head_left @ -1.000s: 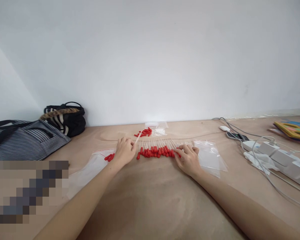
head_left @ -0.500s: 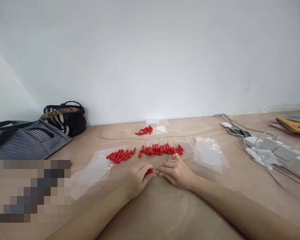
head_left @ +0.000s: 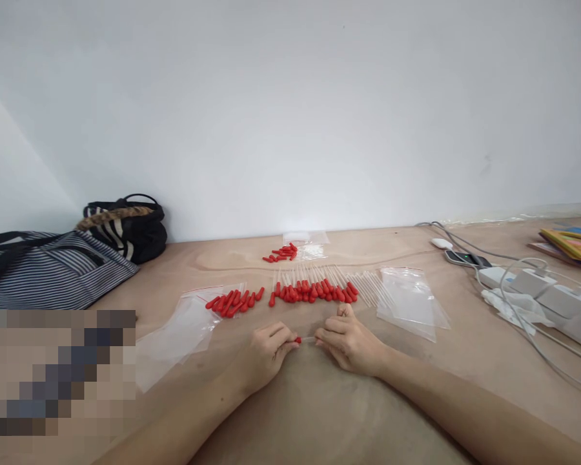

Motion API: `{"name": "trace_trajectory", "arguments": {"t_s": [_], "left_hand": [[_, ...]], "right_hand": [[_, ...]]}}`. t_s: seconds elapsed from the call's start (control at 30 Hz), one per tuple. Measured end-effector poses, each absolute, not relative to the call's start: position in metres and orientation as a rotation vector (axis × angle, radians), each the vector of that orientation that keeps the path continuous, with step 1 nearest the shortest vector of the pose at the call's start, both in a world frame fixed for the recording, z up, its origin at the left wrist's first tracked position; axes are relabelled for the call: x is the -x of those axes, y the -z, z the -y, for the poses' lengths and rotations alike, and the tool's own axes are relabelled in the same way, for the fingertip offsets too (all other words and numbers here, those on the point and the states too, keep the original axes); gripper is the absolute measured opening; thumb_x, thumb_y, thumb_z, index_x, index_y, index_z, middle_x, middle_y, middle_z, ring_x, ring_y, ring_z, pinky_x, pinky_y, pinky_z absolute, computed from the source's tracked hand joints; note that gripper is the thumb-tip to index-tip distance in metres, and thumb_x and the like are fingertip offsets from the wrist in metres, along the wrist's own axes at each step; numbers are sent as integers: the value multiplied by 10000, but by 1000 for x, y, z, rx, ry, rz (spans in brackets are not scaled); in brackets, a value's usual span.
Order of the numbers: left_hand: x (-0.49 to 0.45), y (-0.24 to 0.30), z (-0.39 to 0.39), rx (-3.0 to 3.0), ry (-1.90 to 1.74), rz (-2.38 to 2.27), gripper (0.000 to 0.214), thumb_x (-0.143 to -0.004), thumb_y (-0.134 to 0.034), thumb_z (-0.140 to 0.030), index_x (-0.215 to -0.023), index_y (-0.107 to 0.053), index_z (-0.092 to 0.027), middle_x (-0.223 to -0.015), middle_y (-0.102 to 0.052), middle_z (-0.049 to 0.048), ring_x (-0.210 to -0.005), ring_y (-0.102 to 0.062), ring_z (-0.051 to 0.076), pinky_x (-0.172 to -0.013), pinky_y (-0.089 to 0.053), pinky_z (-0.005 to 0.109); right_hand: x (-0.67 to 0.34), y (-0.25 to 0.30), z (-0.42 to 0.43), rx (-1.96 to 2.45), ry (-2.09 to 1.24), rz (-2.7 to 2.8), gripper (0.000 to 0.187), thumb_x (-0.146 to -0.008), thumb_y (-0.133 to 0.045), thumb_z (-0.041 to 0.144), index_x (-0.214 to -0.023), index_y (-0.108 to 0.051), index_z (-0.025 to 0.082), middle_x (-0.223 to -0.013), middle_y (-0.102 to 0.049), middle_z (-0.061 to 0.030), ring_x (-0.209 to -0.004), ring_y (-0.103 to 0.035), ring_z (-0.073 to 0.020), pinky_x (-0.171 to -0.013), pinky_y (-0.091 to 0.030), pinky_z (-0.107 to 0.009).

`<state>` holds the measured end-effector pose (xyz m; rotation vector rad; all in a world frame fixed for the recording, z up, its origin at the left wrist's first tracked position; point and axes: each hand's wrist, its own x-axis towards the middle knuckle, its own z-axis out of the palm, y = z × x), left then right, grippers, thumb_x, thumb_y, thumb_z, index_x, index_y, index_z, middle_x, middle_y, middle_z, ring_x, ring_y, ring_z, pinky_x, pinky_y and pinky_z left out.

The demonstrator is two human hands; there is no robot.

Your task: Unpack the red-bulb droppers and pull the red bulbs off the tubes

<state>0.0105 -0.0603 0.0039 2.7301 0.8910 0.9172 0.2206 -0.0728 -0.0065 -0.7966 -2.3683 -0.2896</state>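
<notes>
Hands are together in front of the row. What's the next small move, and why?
Probably press the red cap home onto the clear tube: the left hand pinches the cap, the right hand holds the tube, and the two pieces meet between the fingertips. The finished row beyond shows caps seated on tube ends.

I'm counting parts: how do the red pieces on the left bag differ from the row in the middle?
The loose caps lie jumbled, partly on a clear bag; the middle row lies side by side on the table. The loose caps have no stems; those in the middle row each sit on a clear tube. Both are the same red.
</notes>
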Motion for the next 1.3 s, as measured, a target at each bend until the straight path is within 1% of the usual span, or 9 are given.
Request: {"name": "trace_trajectory", "arguments": {"t_s": [0.2, 0.4, 0.57, 0.7, 0.87, 0.97, 1.07, 1.17, 1.3], "left_hand": [[-7, 3, 58, -2750, -954, -935, 241, -884, -385, -241, -723, -554, -182, -665, -586, 14, -607, -556, 123, -565, -442, 225], [11, -21, 40, -2661, -1178, -1310, 209, -849, -434, -313, -787, -595, -194, -746, -642, 34, -731, -582, 167, -698, -456, 278], [39, -40, 7, -2438, -1024, -1857, 252, -800, -407, -283, -883, -620, -178, -878, -657, 55, -801, -599, 196, -699, -467, 286], [59, -36, -11, -2443, -868, -2029, 261, -752, -421, -237, -905, -625, -179, -937, -651, 56, -822, -602, 198, -708, -465, 279], [65, -25, -10, -2536, -808, -2072, 229, -770, -447, -288, -824, -640, -175, -841, -655, 64, -804, -586, 220, -748, -443, 306], [58, -21, 0, -2654, -949, -2046, 269, -792, -456, -345, -809, -649, -159, -813, -626, 89, -819, -552, 241, -774, -418, 334], [42, -18, 12, -2783, -1038, -1852, 244, -810, -450, -315, -801, -646, -170, -804, -600, 77, -810, -530, 223, -769, -402, 326], [21, -17, 17, -2853, -938, -1754, 202, -790, -477, -301, -760, -636, -181, -801, -586, 68, -816, -518, 223, -744, -384, 338], [0, -18, 14, -2867, -698, -1907, 213, -734, -519, -357, -742, -628, -174, -825, -576, 86, -845, -496, 260, -719, -351, 381]], "right_hand": [[-227, 6, 74, 772, 298, 2334, 302, -879, -330, 183, -680, -554, 153, -566, -482, 13, -544, -398, -91, -653, -240, -281], [-254, -1, 55, 1086, 185, 1920, 253, -873, -350, 239, -863, -595, 179, -656, -569, -24, -596, -483, -119, -664, -291, -286], [-281, 5, 28, 1493, 279, 1549, 304, -848, -317, 251, -912, -599, 158, -711, -596, -55, -661, -518, -157, -664, -274, -291], [-300, 15, 19, 1661, 388, 1515, 262, -799, -362, 204, -851, -613, 151, -723, -616, -56, -709, -528, -166, -678, -220, -294], [-306, 22, 19, 1746, 453, 1633, 240, -785, -380, 182, -772, -620, 167, -673, -617, -44, -701, -517, -164, -650, -187, -294], [-304, 23, 20, 1783, 495, 1682, 231, -780, -397, 190, -755, -627, 178, -661, -620, -42, -705, -500, -170, -643, -175, -302], [-302, 24, 21, 1825, 516, 1703, 226, -778, -416, 206, -749, -639, 183, -687, -631, -45, -716, -489, -174, -649, -169, -310], [-302, 24, 22, 1878, 535, 1705, 228, -780, -424, 217, -758, -649, 187, -704, -635, -46, -724, -486, -177, -659, -167, -321], [-301, 23, 24, 1925, 547, 1715, 235, -784, -432, 236, -749, -659, 187, -686, -623, -46, -724, -479, -174, -665, -165, -326]]}}
